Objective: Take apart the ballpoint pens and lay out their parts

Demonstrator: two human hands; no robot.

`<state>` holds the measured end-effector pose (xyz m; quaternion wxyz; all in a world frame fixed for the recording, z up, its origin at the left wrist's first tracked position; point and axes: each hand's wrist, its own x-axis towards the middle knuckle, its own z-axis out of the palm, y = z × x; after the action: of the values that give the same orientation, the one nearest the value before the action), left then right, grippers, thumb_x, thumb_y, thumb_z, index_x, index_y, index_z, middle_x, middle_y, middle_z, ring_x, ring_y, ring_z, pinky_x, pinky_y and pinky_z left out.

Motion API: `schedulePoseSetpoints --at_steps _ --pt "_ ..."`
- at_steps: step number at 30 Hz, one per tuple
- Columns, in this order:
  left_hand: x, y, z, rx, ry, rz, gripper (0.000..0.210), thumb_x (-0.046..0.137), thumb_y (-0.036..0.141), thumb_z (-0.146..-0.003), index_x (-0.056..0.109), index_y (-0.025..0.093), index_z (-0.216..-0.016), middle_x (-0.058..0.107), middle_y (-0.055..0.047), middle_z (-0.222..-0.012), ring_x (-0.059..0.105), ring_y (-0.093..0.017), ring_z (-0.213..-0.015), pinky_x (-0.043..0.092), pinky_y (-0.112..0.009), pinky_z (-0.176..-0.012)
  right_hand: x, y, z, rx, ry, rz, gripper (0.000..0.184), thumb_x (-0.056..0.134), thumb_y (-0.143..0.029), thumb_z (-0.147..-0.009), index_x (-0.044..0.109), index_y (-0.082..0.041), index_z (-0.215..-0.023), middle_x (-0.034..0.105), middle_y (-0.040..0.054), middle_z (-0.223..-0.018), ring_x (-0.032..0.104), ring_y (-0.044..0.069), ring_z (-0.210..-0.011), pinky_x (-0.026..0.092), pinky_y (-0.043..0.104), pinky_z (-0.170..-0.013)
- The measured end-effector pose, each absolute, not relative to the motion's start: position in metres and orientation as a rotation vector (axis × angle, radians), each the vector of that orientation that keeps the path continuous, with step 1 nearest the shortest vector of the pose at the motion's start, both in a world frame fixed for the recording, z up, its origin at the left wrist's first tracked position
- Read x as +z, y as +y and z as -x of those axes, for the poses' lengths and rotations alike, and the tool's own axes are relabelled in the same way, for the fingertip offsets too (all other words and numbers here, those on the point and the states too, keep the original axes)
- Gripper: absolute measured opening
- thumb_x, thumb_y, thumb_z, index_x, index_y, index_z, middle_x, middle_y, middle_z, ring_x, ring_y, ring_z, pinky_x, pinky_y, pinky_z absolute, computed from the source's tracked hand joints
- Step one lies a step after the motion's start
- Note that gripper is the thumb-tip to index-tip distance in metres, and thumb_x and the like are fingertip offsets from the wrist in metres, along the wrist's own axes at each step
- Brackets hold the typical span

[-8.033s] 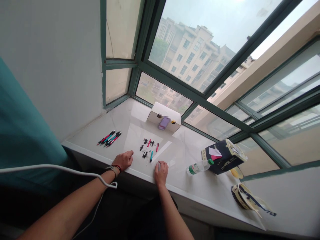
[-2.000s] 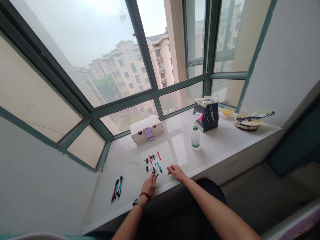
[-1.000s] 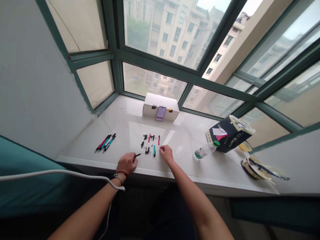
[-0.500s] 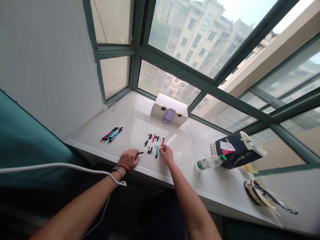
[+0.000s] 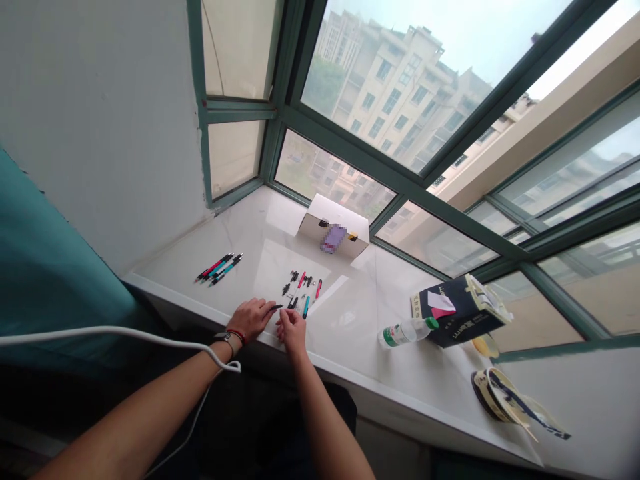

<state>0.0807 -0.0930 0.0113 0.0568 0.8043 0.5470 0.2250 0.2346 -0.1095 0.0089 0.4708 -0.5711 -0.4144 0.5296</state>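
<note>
My left hand [image 5: 254, 316] rests on the white sill [image 5: 240, 233] and pinches a thin black pen part [image 5: 276, 307] that points right. My right hand [image 5: 293, 329] sits just right of it, fingertips close to that part's tip; what it holds is too small to tell. Beyond both hands lie several loose pen pieces [image 5: 300, 290], black, red and teal. A group of assembled pens [image 5: 219, 267] lies to the left on the sill.
A white cardboard box [image 5: 334, 230] stands at the back by the window. To the right are a plastic bottle [image 5: 406, 331] on its side, a dark blue carton [image 5: 457, 312] and a stack of bowls [image 5: 493, 393]. A white cable [image 5: 115, 331] crosses my left forearm.
My right hand has drawn back from the red pen piece toward my left hand. My left hand keeps the black part. The view has shifted slightly.
</note>
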Motion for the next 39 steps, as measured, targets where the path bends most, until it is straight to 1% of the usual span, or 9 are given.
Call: schedulePoseSetpoints --at_steps 3,7,11,14,17,22,29,34,39 --pt "0.011 -0.093 -0.08 0.661 1.638 -2.472 0.03 0.037 0.037 -0.098 0.059 0.028 -0.115 0.062 -0.005 -0.089 0.055 -0.02 -0.082 0.036 -0.032 -0.069 0.009 -0.107 -0.221 1.289 -0.884 1.364 0.043 0.067 -0.055 -0.074 0.061 -0.016 -0.092 0.06 -0.0022 -0.063 0.046 0.008 -0.038 0.03 0.02 -0.033" --pt "0.011 -0.093 -0.079 0.639 1.571 -2.514 0.028 0.038 0.037 -0.097 0.062 0.028 -0.11 0.061 -0.005 -0.088 0.055 -0.019 -0.079 0.036 -0.032 -0.069 0.005 -0.105 -0.219 1.268 -0.858 1.332 0.039 0.072 -0.051 -0.07 0.062 -0.016 -0.085 0.059 -0.0024 -0.064 0.044 0.007 -0.039 0.032 0.02 -0.035" --pt "0.011 -0.092 -0.08 0.671 1.564 -2.495 0.032 0.038 0.043 -0.097 0.062 0.027 -0.112 0.062 -0.005 -0.088 0.056 -0.019 -0.08 0.037 -0.031 -0.069 0.002 -0.106 -0.226 1.223 -0.752 1.357 0.035 0.069 -0.051 -0.072 0.061 -0.018 -0.082 0.057 -0.003 -0.062 0.045 0.008 -0.043 0.036 0.021 -0.038" --pt "0.011 -0.092 -0.079 0.688 1.533 -2.498 0.034 0.036 0.045 -0.097 0.063 0.026 -0.106 0.061 -0.005 -0.086 0.056 -0.018 -0.08 0.037 -0.03 -0.07 0.004 -0.109 -0.239 1.174 -0.695 1.395 0.035 0.065 -0.052 -0.075 0.058 -0.019 -0.079 0.057 -0.0027 -0.062 0.048 0.009 -0.045 0.038 0.021 -0.041" --pt "0.012 -0.091 -0.078 0.687 1.473 -2.538 0.034 0.035 0.044 -0.098 0.064 0.027 -0.1 0.06 -0.004 -0.084 0.055 -0.018 -0.079 0.037 -0.029 -0.069 0.009 -0.116 -0.256 1.13 -0.853 1.429 0.036 0.067 -0.052 -0.074 0.06 -0.017 -0.076 0.058 -0.0013 -0.062 0.047 0.009 -0.045 0.037 0.021 -0.039" --pt "0.009 -0.088 -0.077 0.649 1.384 -2.607 0.032 0.035 0.042 -0.098 0.063 0.027 -0.1 0.06 -0.004 -0.085 0.054 -0.017 -0.079 0.037 -0.029 -0.07 0.012 -0.124 -0.275 1.175 -1.028 1.413 0.037 0.066 -0.052 -0.075 0.062 -0.016 -0.074 0.061 -0.0003 -0.06 0.046 0.009 -0.043 0.035 0.02 -0.039" --pt "0.001 -0.084 -0.076 0.616 1.26 -2.693 0.027 0.036 0.03 -0.098 0.061 0.028 -0.107 0.058 -0.004 -0.084 0.054 -0.017 -0.077 0.039 -0.028 -0.069 0.011 -0.121 -0.273 1.232 -1.037 1.427 0.044 0.061 -0.057 -0.08 0.053 -0.017 -0.063 0.056 -0.0025 -0.05 0.04 0.007 -0.037 0.028 0.019 -0.037" --pt "-0.004 -0.083 -0.076 0.667 1.212 -2.686 0.026 0.037 0.031 -0.098 0.061 0.03 -0.105 0.058 -0.003 -0.083 0.055 -0.016 -0.076 0.039 -0.028 -0.069 0.012 -0.12 -0.275 1.261 -1.069 1.465 0.049 0.058 -0.062 -0.08 0.05 -0.018 -0.058 0.051 -0.0029 -0.044 0.037 0.007 -0.034 0.026 0.021 -0.036" --pt "-0.007 -0.082 -0.076 0.685 1.193 -2.635 0.026 0.038 0.033 -0.097 0.063 0.027 -0.101 0.057 -0.003 -0.079 0.055 -0.015 -0.073 0.04 -0.027 -0.068 0.01 -0.118 -0.275 1.247 -1.082 1.504 0.051 0.056 -0.064 -0.079 0.05 -0.018 -0.058 0.052 -0.0023 -0.047 0.039 0.008 -0.037 0.027 0.022 -0.038"
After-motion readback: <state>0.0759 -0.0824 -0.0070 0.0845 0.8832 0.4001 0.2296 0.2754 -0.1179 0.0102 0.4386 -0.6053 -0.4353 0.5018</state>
